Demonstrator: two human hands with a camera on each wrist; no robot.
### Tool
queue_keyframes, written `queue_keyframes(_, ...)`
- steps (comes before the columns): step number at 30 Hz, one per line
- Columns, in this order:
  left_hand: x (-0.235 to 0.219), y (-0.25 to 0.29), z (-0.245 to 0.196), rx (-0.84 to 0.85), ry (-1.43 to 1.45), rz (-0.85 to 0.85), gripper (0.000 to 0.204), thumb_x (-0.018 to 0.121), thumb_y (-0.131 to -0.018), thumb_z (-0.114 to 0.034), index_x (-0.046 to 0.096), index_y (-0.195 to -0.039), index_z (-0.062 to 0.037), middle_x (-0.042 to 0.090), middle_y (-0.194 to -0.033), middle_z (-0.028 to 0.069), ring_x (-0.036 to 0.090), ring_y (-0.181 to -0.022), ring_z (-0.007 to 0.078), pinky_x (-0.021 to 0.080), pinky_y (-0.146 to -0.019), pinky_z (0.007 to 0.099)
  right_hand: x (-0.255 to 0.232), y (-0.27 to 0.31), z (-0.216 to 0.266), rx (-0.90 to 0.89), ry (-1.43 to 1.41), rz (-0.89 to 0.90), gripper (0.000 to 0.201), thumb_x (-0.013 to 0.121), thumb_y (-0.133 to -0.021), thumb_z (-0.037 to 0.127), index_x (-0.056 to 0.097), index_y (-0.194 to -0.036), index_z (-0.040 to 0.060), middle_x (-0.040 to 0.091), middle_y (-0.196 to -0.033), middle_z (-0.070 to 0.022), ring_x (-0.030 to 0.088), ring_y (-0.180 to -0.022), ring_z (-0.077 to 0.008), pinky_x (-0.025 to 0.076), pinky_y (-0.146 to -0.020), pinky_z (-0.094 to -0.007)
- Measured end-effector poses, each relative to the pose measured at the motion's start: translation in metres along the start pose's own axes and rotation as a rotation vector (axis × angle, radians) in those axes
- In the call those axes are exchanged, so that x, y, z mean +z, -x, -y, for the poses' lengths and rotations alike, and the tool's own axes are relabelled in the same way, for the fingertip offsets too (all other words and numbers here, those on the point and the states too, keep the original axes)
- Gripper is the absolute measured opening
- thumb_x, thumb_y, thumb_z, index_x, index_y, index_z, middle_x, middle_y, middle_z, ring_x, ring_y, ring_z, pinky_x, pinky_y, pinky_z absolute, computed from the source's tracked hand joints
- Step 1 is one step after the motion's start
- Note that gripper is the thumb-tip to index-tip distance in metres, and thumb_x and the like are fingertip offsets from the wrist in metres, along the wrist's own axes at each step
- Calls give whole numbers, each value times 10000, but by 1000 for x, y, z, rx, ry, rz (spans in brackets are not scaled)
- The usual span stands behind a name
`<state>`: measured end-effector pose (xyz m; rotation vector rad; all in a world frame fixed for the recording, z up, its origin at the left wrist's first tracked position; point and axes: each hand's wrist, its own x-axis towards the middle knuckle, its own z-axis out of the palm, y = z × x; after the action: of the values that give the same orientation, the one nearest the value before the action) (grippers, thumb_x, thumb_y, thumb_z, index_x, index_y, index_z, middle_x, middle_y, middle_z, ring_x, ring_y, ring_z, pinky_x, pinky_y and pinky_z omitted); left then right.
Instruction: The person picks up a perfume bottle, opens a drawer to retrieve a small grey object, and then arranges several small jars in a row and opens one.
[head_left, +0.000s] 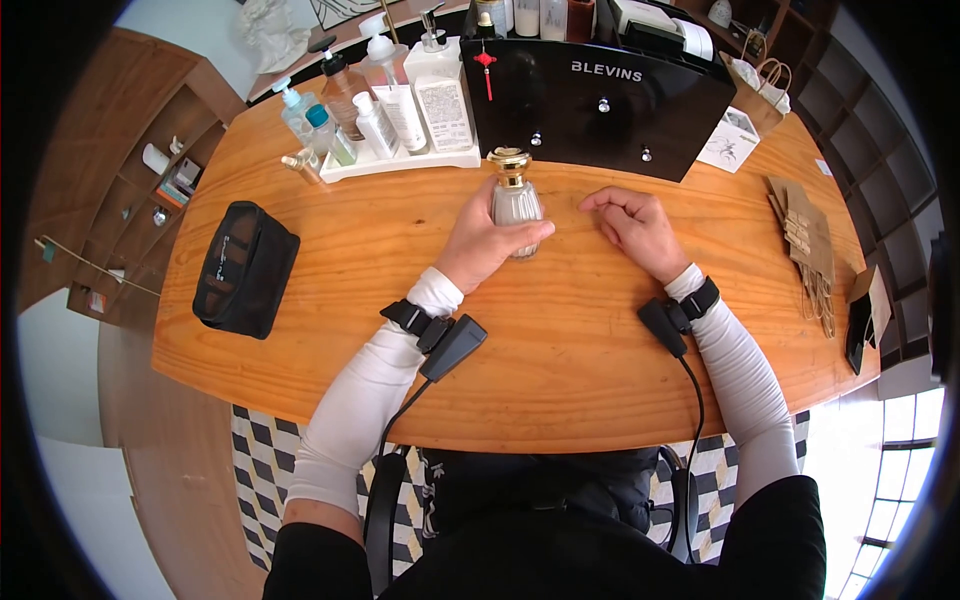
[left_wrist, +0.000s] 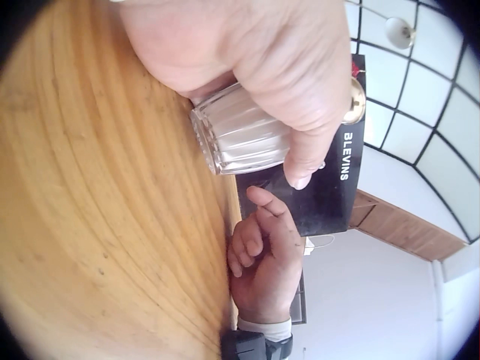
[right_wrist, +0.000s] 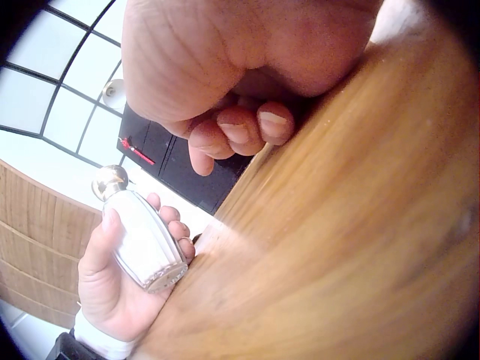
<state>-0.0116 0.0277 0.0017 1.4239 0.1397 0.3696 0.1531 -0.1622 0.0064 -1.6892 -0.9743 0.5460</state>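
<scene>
My left hand (head_left: 482, 240) grips a ribbed glass perfume bottle (head_left: 516, 208) with a round gold cap, holding it upright over the middle of the table. Its thumb crosses the front of the glass, seen close up in the left wrist view. In the right wrist view, the bottle's base (right_wrist: 166, 279) tilts toward the wood and the fingers wrap behind it. To the right of the bottle, my right hand (head_left: 640, 232) rests by the tabletop, fingers loosely curled and holding nothing. The index finger reaches out further than the others in the left wrist view.
Behind the bottle stands a black BLEVINS cabinet (head_left: 600, 110). A white tray (head_left: 400, 165) of pump bottles and tubes is at back left. The black pouch (head_left: 246, 270) lies left; brown paper bags (head_left: 805, 235) lie right, on the wooden table (head_left: 560, 370).
</scene>
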Motion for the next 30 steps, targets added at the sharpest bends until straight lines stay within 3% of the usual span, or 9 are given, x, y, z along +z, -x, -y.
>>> queue_keyframes(30, -3, -2, 4, -12, 32, -78, 645, 834, -842, -106, 464, -1360, -7, 647, -1127, 111, 657, -988, 169, 553, -850, 321, 1, 0, 3, -6, 27, -5, 274, 497, -953, 65, 733, -1075, 0, 523, -620, 23, 455, -566, -52, 390, -534, -246)
